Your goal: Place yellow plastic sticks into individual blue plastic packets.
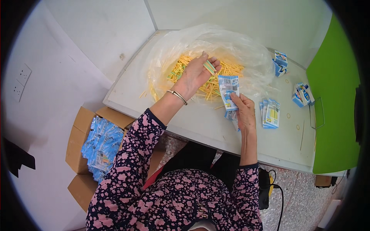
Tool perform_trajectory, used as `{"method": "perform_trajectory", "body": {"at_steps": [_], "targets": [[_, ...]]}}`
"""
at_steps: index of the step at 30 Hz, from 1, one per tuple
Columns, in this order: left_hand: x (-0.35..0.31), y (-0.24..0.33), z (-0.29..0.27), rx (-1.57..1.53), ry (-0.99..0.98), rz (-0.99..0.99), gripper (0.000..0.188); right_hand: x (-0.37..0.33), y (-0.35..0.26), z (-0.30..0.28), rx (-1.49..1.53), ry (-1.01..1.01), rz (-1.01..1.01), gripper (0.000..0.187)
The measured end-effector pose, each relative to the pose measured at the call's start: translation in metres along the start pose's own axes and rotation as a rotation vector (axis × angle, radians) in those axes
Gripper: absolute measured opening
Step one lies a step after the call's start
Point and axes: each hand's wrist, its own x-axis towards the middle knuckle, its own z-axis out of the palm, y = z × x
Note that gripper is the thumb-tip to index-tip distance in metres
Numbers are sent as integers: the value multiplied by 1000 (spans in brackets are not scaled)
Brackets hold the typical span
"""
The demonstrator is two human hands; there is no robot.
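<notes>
Nearest, at the lower left beside the person's flowered sleeve [133, 154], an open cardboard box [79, 146] on the floor holds a heap of blue-and-white packets [101, 148]. Past it runs the near edge of the white table [200, 127]. Just over that edge, the right hand [243, 111] is closed around a small blue-and-white packet [228, 89], thumb and fingers clamped on its lower end so the packet stands upright above the hand; more packets seem to be tucked under the palm. Just to the right of that hand, a short stack of filled packets [271, 113] lies flat on the table. Farther in and to the left, the left hand [196, 73], with a thin bangle [178, 96] at the wrist, reaches into a wide clear plastic bag [235, 46] and pinches a small bunch of striped sticks [210, 66] between its fingertips, held just above the heap. That heap of yellow and orange sticks [227, 71] fills the bottom of the bag. On the right lie two more clusters of packets [280, 62], one on the far side and one beside a green panel [333, 111] along the right edge.
</notes>
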Motion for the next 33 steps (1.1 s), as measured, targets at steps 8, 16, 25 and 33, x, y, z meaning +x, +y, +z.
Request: {"method": "perform_trajectory", "body": {"at_steps": [8, 16, 25, 33], "targets": [[-25, -10, 16, 257, -185, 52, 20, -11, 4, -10, -16, -127, 153, 18], [-40, -22, 18, 481, -334, 126, 20, -17, 2, -8, 60, -157, 167, 19], [-51, -27, 16, 644, -445, 247, 31, -18, 3, -11, 97, -173, 166, 19], [-59, -29, 5, 953, -550, 227, 30, -19, 5, -13, 85, -173, 148, 18]]}}
